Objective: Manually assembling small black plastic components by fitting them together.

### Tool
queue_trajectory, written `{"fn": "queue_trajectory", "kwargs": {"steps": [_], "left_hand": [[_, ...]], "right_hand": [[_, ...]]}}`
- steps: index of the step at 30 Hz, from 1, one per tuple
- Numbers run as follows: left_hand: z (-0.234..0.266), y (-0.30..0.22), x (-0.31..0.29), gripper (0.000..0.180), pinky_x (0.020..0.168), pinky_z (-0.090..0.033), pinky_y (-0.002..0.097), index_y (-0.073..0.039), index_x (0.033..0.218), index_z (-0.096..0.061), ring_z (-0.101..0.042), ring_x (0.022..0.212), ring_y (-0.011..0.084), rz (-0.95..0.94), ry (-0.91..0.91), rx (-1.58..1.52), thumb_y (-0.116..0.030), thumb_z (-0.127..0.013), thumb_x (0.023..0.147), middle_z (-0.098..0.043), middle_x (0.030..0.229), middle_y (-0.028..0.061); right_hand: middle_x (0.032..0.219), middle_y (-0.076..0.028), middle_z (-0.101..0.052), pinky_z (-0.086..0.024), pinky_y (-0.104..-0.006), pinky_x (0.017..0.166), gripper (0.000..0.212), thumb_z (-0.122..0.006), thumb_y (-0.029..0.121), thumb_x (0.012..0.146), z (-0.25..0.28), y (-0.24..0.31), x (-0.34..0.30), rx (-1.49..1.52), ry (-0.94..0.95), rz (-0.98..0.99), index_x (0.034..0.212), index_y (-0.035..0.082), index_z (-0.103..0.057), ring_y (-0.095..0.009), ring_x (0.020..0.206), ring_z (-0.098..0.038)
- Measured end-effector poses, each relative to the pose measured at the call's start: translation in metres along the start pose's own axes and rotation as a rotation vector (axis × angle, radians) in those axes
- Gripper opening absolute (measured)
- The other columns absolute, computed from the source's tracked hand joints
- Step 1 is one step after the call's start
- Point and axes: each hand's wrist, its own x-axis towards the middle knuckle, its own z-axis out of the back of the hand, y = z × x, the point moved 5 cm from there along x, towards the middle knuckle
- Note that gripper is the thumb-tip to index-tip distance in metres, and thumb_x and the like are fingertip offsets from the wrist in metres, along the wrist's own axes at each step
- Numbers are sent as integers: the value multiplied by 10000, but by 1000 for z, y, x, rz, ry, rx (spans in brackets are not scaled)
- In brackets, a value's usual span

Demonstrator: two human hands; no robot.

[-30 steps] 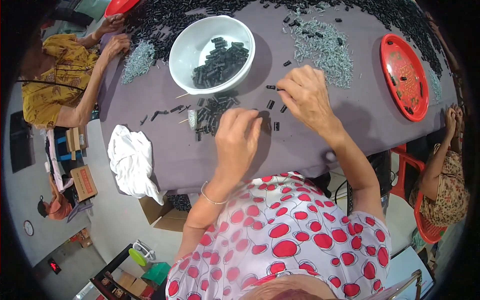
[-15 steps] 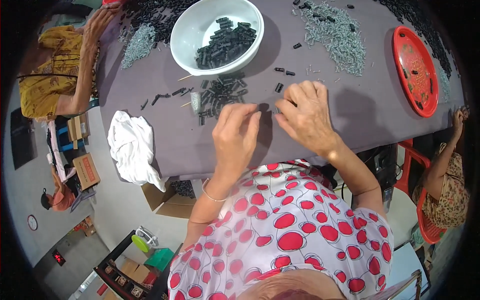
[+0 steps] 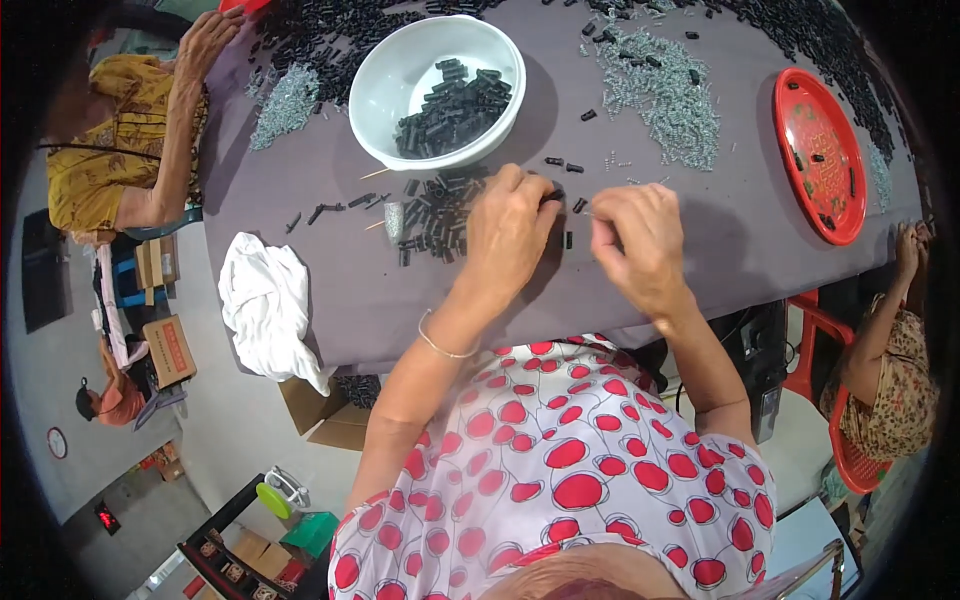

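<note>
My left hand [image 3: 508, 228] is closed in a pinch, with a dark small black plastic part just showing at its fingertips. Beside it, my right hand [image 3: 640, 245] has its fingers drawn together; a thin light bit shows at the tips, too small to name. Between the hands, a short black tubular piece [image 3: 569, 240] lies on the cloth, and another black piece [image 3: 580, 205] is just above it. A pile of black pieces [image 3: 440, 225] spreads to the left of my left hand, partly behind it.
Beyond the pile stands a white bowl [image 3: 370, 110] with black pieces inside. Small metal springs [image 3: 665, 100] are heaped at the far right, near a red tray [image 3: 784, 150]. A white cloth [image 3: 262, 300] hangs over the left edge. Other people sit on both sides.
My left hand has moved up and to the right, its fingers now pinching a black part. My right hand has shifted slightly right, uncovering a black piece on the cloth.
</note>
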Motion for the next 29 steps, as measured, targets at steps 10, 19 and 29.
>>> {"fn": "queue_trajectory", "kwargs": {"steps": [10,19,29], "left_hand": [[-1,10,-32,115,573,-486,210,36,916,-641,-631,720,93,435,124,-982,5,-676,811,-672,842,78],[0,6,-47,178,603,-526,226,35,1023,-600,-649,719,145,549,203,-1381,-23,-629,857,-665,887,121],[-6,14,-53,207,678,-529,254,3,1050,-587,-644,846,173,588,218,-1465,-108,-624,880,-657,961,105]], "right_hand": [[803,-80,-578,-466,-294,569,210,-616,-100,662,10,-1,-2,473,39,-295,821,20,-548,-202,646,-576],[838,-92,-611,-486,-256,655,181,-591,-135,709,8,9,-1,578,110,-312,824,-1,-548,-154,721,-599],[854,-89,-624,-488,-264,667,180,-598,-115,721,7,15,-3,557,146,-307,832,21,-563,-171,717,-605]]}}
